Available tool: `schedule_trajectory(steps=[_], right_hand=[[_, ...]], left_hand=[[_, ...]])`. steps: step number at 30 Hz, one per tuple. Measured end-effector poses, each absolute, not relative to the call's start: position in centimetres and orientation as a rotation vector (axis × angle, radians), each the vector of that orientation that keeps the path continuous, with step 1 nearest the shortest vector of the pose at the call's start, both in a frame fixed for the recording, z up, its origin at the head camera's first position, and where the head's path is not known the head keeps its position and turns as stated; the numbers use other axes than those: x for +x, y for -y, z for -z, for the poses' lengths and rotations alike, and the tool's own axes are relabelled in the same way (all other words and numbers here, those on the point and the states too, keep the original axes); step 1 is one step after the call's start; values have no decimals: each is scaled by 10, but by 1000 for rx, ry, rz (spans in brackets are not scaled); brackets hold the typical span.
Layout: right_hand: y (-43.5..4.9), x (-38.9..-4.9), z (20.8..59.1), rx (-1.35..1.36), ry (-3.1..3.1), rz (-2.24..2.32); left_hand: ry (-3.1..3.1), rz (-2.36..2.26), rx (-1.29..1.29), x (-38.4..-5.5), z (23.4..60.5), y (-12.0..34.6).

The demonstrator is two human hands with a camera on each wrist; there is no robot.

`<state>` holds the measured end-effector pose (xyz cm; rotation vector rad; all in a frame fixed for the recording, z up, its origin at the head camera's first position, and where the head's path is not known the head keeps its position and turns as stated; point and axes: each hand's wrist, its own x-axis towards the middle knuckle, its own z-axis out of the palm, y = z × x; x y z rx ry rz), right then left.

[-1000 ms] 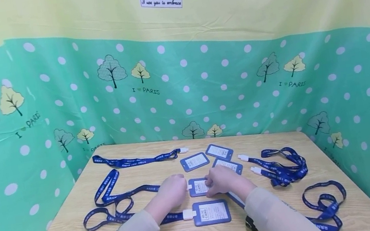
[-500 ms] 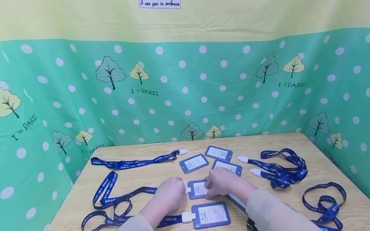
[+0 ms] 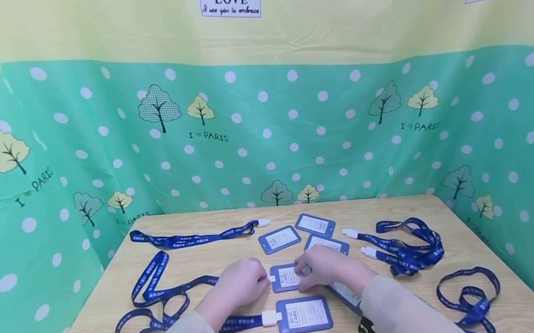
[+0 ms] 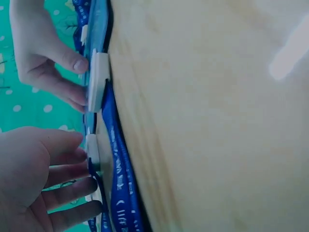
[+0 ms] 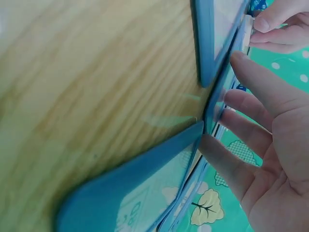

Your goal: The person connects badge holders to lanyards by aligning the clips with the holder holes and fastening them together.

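Note:
A blue-framed ID badge holder (image 3: 285, 278) lies in the middle of the table, its white tab pointing left. My left hand (image 3: 242, 283) is at that tab; in the left wrist view its thumb and forefinger pinch the lanyard's white clip (image 4: 91, 150). From the right, my right hand (image 3: 326, 268) grips the same badge holder, thumb on the near edge and fingers over its face. The blue lanyard (image 3: 151, 278) trails leftward from under my left hand. Just nearer lies another badge holder (image 3: 303, 315), joined to a second lanyard by a white clip (image 3: 269, 318).
Behind my hands are more badge holders (image 3: 279, 239), and one (image 3: 345, 295) lies partly under my right wrist. A lanyard (image 3: 189, 240) stretches along the back left. Other lanyards (image 3: 414, 251) are bundled at the right, with another loop (image 3: 472, 305) nearer the right edge.
The head view has tipped slightly, so the scene sits a little lower. Both hands stay at the same badge holder and clip, with only slight finger movement.

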<state>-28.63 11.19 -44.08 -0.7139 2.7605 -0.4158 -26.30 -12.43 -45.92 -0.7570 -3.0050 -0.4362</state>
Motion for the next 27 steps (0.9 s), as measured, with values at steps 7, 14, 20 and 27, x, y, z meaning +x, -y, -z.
schedule_trajectory(steps=[7, 14, 20, 27], right_hand=[[-122, -288, 433, -739, -2718, 579], [-135, -288, 410, -836, -2730, 820], [-148, -290, 387, -862, -2730, 1017], [-162, -298, 371, -797, -2736, 1214]], left_hand=[[2975, 535, -663, -264, 446, 127], [2807, 520, -703, -266, 424, 131], [2630, 541, -765, -269, 404, 136], [2480, 593, -763, -278, 381, 134]])
